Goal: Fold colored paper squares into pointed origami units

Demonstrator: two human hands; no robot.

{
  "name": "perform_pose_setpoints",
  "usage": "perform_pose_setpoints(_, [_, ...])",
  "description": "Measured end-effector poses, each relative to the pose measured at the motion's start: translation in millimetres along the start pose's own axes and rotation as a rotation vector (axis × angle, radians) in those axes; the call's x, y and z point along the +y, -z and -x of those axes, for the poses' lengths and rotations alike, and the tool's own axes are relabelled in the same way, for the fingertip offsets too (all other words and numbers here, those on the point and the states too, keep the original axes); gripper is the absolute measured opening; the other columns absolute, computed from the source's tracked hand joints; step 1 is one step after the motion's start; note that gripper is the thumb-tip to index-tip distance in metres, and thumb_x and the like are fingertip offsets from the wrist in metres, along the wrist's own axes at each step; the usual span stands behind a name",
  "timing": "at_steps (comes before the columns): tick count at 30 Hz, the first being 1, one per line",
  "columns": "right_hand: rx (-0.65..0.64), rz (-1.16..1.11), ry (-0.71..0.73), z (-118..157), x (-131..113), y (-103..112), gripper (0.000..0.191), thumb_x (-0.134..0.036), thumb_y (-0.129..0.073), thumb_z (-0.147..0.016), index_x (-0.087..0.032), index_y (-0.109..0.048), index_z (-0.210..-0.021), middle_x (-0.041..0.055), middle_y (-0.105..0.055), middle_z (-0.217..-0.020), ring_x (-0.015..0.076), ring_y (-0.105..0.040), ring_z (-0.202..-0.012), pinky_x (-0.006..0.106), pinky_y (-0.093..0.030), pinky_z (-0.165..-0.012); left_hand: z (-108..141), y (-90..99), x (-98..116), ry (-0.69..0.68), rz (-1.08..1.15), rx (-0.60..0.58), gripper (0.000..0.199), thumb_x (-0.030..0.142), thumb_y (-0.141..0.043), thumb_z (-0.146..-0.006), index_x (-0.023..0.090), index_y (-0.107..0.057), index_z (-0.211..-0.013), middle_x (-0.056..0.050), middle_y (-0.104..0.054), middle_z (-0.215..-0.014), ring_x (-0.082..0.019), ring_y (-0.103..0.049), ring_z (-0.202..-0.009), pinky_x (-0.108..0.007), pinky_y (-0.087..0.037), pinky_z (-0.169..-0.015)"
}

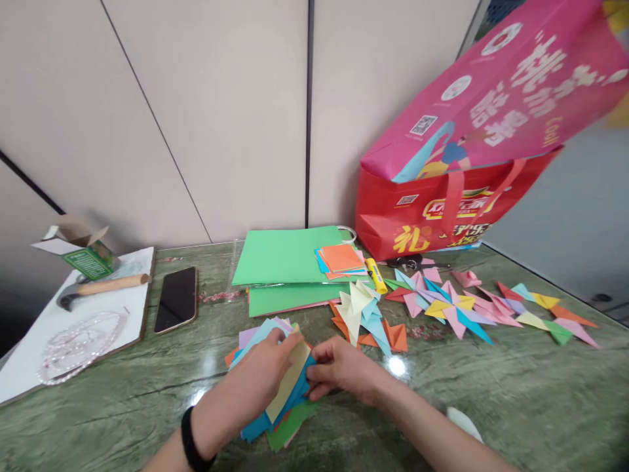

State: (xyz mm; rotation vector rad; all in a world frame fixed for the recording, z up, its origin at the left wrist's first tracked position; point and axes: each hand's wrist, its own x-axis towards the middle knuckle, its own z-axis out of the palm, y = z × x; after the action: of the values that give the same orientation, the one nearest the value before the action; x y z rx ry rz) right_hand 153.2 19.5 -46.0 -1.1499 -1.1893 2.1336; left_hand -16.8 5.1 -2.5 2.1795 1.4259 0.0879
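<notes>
A loose pile of coloured paper squares (289, 388) lies near the front of the green table, with yellow, blue, green and purple sheets fanned out. My left hand (268, 364) lies over the upper part of the pile, fingers spread on the yellow sheet. At the pile's right edge, my right hand (339, 368) pinches the blue paper between thumb and fingers. Behind it are large green sheets (285, 255) with small orange squares (341, 257) on top. Folded paper pieces (361, 313) stand to the right of the hands.
Joined folded-paper stars (455, 307) and a yellow glue stick (376, 275) lie to the right. Behind them stands a red bag (383, 223) under a pink bag (442, 118). Leftward are a phone (177, 299), a hammer-like tool (105, 286), clear beads (81, 347) and an open box (91, 259).
</notes>
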Motion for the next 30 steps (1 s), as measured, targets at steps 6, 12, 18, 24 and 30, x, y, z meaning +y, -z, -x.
perform_pose_setpoints(6, [0.005,0.021,0.036,-1.1,0.4,-5.0,0.034,-0.041,-0.074,-0.050,-0.011,-0.060,-0.058,-0.0015,-0.060,-0.053,0.0101,-0.059,-0.051,0.024,-0.050,-0.053,2.4,-3.6,1.2,-0.008,-0.005,-0.002,0.034,0.014,-0.049,-0.075,0.021,-0.045,-0.108,-0.007,-0.053,-0.104,-0.023,-0.052,-0.095,-0.032,-0.040,-0.078])
perform_pose_setpoints(12, [0.045,0.017,0.069,-1.5,-2.6,-6.1,0.028,-0.036,-0.073,-0.052,-0.013,-0.058,-0.049,-0.0033,-0.058,-0.050,0.0094,-0.056,-0.046,0.027,-0.050,-0.058,0.4,-7.8,-1.2,0.064,-0.175,0.019,0.060,0.003,-0.032,-0.077,0.021,-0.026,-0.134,-0.011,-0.058,-0.104,-0.021,-0.060,-0.084,-0.031,-0.045,-0.071])
perform_pose_setpoints(18, [0.067,0.000,0.137,3.7,-10.2,-0.8,0.028,-0.038,-0.072,-0.059,-0.013,-0.061,-0.061,-0.0009,-0.064,-0.056,0.0108,-0.061,-0.051,0.018,-0.041,-0.046,-1.4,7.3,16.6,0.233,-0.387,0.038,0.067,0.000,-0.030,-0.076,0.019,-0.018,-0.138,-0.015,-0.061,-0.105,-0.023,-0.064,-0.074,-0.032,-0.046,-0.062])
perform_pose_setpoints(24, [0.087,-0.172,0.300,6.3,-16.0,7.1,0.030,-0.039,-0.075,-0.059,-0.013,-0.060,-0.065,-0.0007,-0.063,-0.059,0.0117,-0.058,-0.050,0.023,-0.046,-0.048,1.1,12.0,12.9,0.242,-0.339,0.102,0.071,0.003,-0.031,-0.076,0.013,-0.002,-0.140,-0.015,-0.066,-0.096,-0.024,-0.065,-0.076,-0.030,-0.046,-0.063])
perform_pose_setpoints(30, [0.324,-0.432,0.747,17.0,-35.0,15.2,0.017,-0.031,-0.069,-0.069,-0.019,-0.065,-0.081,0.0002,-0.068,-0.077,0.0141,-0.061,-0.069,0.025,-0.049,-0.063,2.0,8.6,22.4,0.255,-0.264,0.035,0.066,0.006,-0.033,-0.077,0.006,-0.009,-0.139,-0.018,-0.069,-0.088,-0.028,-0.065,-0.078,-0.034,-0.045,-0.062])
